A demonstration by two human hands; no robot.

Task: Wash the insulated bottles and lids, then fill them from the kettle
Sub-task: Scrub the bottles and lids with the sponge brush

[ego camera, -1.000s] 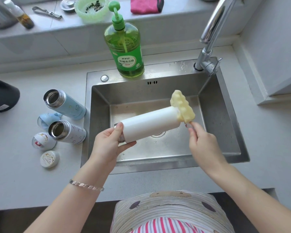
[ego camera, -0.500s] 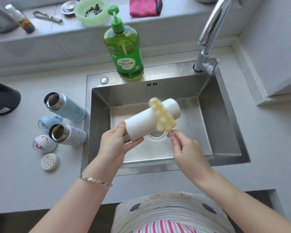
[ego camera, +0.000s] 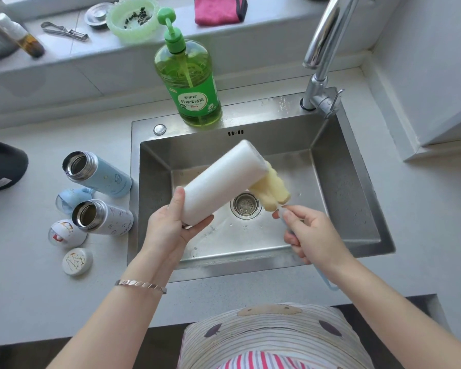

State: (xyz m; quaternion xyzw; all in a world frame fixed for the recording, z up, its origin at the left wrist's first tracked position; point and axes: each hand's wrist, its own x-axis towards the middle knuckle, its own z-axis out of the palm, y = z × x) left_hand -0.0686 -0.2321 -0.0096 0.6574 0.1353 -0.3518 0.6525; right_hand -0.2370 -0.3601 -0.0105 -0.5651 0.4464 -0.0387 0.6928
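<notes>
My left hand [ego camera: 171,230] grips the open end of a white insulated bottle [ego camera: 224,179], which is held tilted over the steel sink [ego camera: 357,235] with its base up and away from me. My right hand [ego camera: 312,235] holds the handle of a sponge brush, whose yellow sponge head [ego camera: 272,191] lies against the bottle's lower right side near the base. On the counter to the left lie a light blue bottle [ego camera: 99,173] and a white patterned bottle [ego camera: 104,217], both open. Three lids lie beside them: a blue lid [ego camera: 69,198], a white lid with red [ego camera: 64,233] and a white lid with gold [ego camera: 76,261].
A green dish soap pump bottle [ego camera: 190,83] stands on the sink's back rim. The chrome tap [ego camera: 325,49] rises at the back right. A dark kettle [ego camera: 0,163] sits at the far left edge. The ledge behind holds a green bowl [ego camera: 133,18], a pink cloth [ego camera: 218,9] and small tools.
The bottle's base has swung up and away. The sponge head slid from the bottle's top side down to its right side near the base. My right hand moved right.
</notes>
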